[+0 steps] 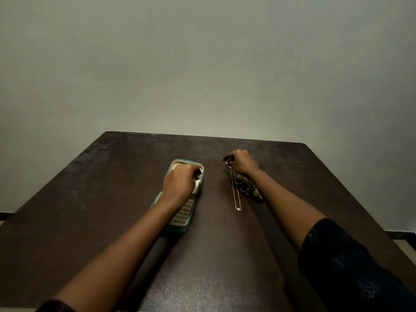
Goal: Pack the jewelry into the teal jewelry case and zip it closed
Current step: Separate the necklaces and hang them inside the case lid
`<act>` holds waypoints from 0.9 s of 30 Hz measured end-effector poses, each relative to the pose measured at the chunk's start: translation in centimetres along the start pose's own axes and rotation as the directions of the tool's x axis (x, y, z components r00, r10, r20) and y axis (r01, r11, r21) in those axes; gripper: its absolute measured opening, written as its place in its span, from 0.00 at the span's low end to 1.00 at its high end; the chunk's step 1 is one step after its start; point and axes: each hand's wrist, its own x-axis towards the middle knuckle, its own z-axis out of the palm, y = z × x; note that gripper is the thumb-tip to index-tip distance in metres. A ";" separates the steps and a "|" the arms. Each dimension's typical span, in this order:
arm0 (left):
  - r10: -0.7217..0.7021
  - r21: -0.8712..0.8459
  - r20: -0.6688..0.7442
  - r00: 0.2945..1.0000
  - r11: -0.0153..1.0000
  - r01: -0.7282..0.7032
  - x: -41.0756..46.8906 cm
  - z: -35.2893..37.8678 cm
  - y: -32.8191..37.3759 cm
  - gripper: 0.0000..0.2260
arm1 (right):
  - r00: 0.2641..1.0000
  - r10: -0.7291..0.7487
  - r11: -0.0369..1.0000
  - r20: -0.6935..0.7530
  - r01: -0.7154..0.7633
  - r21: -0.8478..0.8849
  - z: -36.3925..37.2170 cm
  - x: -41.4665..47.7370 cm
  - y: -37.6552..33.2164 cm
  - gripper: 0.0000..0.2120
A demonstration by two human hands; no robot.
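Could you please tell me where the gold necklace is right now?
The necklace is right of centre in the head view, between the teal case and the jewelry pile, its far end pinched by the right hand.

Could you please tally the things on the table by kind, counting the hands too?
Teal jewelry case: 1
Chain necklace: 1
Heap of tangled jewelry: 1
Hands: 2, left hand and right hand
Total: 5
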 end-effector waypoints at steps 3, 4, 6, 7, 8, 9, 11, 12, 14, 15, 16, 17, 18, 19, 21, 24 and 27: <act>-0.113 -0.095 0.019 0.993 0.989 0.114 0.0 -1.1 -2.4 0.08 | 0.997 -0.068 0.997 0.023 0.069 -0.036 0.3 -1.1 -1.6 0.12; -0.131 -0.118 0.025 0.991 0.984 0.133 -0.1 -1.5 -2.9 0.08 | 0.996 -0.090 0.995 0.025 0.091 -0.039 0.4 -1.5 -2.1 0.11; -0.156 -0.146 0.047 0.987 0.976 0.161 -0.4 -2.1 -3.6 0.09 | 0.991 -0.130 0.990 0.020 0.131 -0.048 0.8 -2.3 -3.3 0.11; -0.170 -0.139 0.062 0.983 0.974 0.177 -0.7 -2.3 -3.9 0.08 | 0.989 -0.145 0.988 0.020 0.146 -0.054 1.0 -2.6 -4.0 0.10; -0.191 -0.128 0.076 0.979 0.971 0.200 -1.0 -2.5 -4.1 0.07 | 0.986 -0.163 0.984 0.023 0.165 -0.061 1.2 -3.0 -4.6 0.10; -0.217 -0.119 0.093 0.972 0.967 0.227 -1.3 -2.5 -4.4 0.06 | 0.983 -0.181 0.981 0.027 0.182 -0.068 1.4 -3.3 -5.2 0.09; -0.272 -0.108 0.130 0.954 0.952 0.286 -1.8 -2.6 -5.0 0.05 | 0.976 -0.217 0.972 0.034 0.219 -0.082 1.8 -4.1 -6.5 0.08; -0.295 -0.108 0.146 0.944 0.944 0.312 -2.1 -2.6 -5.3 0.04 | 0.972 -0.235 0.969 0.023 0.236 -0.078 2.0 -4.5 -7.1 0.08; -0.331 -0.119 0.169 0.928 0.928 0.353 -2.5 -2.8 -5.7 0.06 | 0.969 -0.244 0.968 -0.019 0.243 -0.056 2.6 -5.1 -8.1 0.08; -0.351 -0.130 0.174 0.920 0.918 0.375 -2.7 -2.8 -5.9 0.07 | 0.969 -0.243 0.970 -0.038 0.242 -0.040 2.9 -5.5 -8.6 0.08; -0.369 -0.141 0.182 0.912 0.908 0.395 -2.9 -2.8 -6.1 0.09 | 0.968 -0.248 0.969 -0.041 0.247 -0.020 3.1 -5.9 -9.3 0.08; -0.384 -0.150 0.190 0.904 0.898 0.413 -3.1 -2.8 -6.1 0.09 | 0.967 -0.253 0.967 -0.023 0.253 0.007 3.2 -6.2 -9.8 0.09; -0.400 -0.154 0.197 0.895 0.889 0.431 -3.3 -2.8 -6.1 0.10 | 0.965 -0.262 0.965 0.011 0.262 0.032 3.3 -6.5 -10.4 0.10; -0.420 -0.157 0.198 0.886 0.878 0.452 -3.5 -2.9 -6.2 0.10 | 0.961 -0.273 0.961 0.052 0.270 0.054 3.5 -6.8 -10.9 0.10; -0.454 -0.159 0.193 0.870 0.860 0.485 -3.7 -2.8 -6.4 0.09 | 0.947 -0.291 0.955 0.133 0.280 0.095 3.7 -7.4 -11.8 0.10; -0.470 -0.160 0.177 0.865 0.853 0.497 -3.9 -2.7 -6.2 0.09 | 0.932 -0.285 0.957 0.224 0.261 0.129 4.3 -8.1 -12.4 0.11; -0.473 -0.157 0.157 0.867 0.855 0.495 -4.1 -2.7 -6.1 0.08 | 0.929 -0.261 0.963 0.262 0.233 0.134 4.2 -8.0 -12.9 0.11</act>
